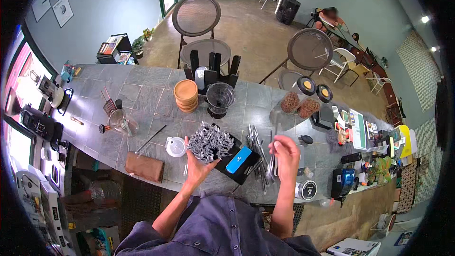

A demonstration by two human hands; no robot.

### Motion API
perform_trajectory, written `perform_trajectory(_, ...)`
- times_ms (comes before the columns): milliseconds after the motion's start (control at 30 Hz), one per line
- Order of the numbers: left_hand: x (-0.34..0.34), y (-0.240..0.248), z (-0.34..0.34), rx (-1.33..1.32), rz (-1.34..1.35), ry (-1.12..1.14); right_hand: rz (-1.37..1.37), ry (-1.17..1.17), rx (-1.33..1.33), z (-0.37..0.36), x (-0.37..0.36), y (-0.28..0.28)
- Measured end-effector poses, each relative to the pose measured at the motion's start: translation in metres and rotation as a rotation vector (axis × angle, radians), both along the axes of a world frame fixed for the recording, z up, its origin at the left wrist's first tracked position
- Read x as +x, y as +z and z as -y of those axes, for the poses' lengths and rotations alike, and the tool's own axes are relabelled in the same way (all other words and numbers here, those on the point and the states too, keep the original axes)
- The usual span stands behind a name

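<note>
My left hand point(198, 170) spreads its thumb and fingers around the near side of a spiky bundle of silver-grey twisted strips point(211, 143). Raised to the right, my right hand point(287, 155) has its thumb and fingertips pinched together; whatever is between them is too thin to make out. Close to it on the counter lies a pile of long thin silver strips point(256, 151). A blue flat rectangular thing point(239, 160) rests on a black board point(228, 173) between my hands. Left of the bundle is a round whitish plastic lid point(176, 147).
On the grey tiled counter point(156, 80) stand stacked wooden coasters point(186, 96), a clear dripper point(220, 97), a glass jug point(124, 123) and two lidded jars point(299, 97). A brown pouch point(144, 167) lies near the front edge. A person point(330, 16) sits far right.
</note>
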State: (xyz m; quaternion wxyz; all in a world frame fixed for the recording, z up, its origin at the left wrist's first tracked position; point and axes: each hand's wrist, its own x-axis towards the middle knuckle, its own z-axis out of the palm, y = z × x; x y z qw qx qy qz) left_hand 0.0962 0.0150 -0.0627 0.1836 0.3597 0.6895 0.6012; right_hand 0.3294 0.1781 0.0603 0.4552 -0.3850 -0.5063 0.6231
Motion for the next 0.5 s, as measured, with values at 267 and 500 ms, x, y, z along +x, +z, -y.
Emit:
perform_trajectory(267, -0.003, -0.007, 0.005, -0.028, -0.002, -0.012, 0.105, 0.342, -0.135, 0.052, -0.027, -0.015)
perform_trajectory(500, -0.006, 0.000, 0.008, -0.027, -0.045, -0.028, 0.442, 0.298, 0.393, 0.080, -0.068, -0.036)
